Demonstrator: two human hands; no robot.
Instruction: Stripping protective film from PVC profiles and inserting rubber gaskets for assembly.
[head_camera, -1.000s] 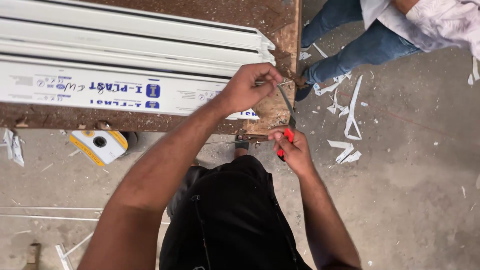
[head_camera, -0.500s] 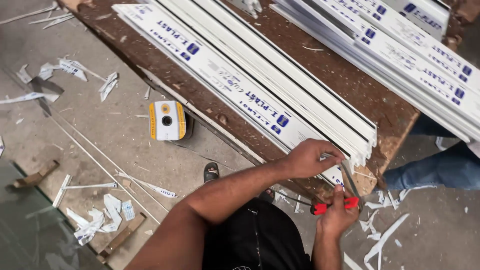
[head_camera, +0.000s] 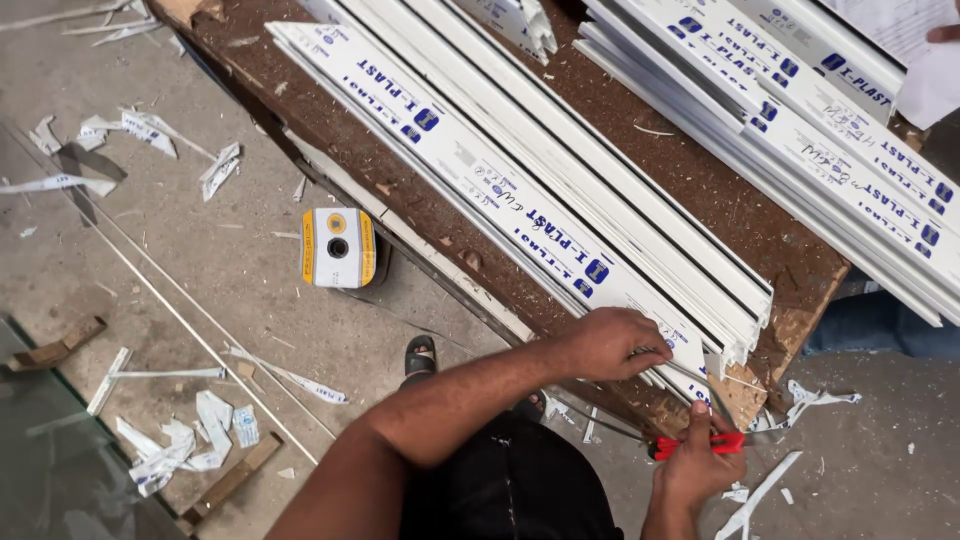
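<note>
The left hand (head_camera: 612, 343) presses its fingers together on the near end of the long white plastic window profile (head_camera: 520, 190), pinning it to the worn brown wooden counter (head_camera: 700, 190). Just beside it, the right hand (head_camera: 700, 465) wraps closed fingers around red-handled pliers (head_camera: 700, 443), gripping a thin strip at the profile's end.

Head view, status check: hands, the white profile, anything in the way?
Left hand gripping white profile end. Right hand shut on red-handled tool. Thin strip runs between hands. Bench edge crumbling beside.
</note>
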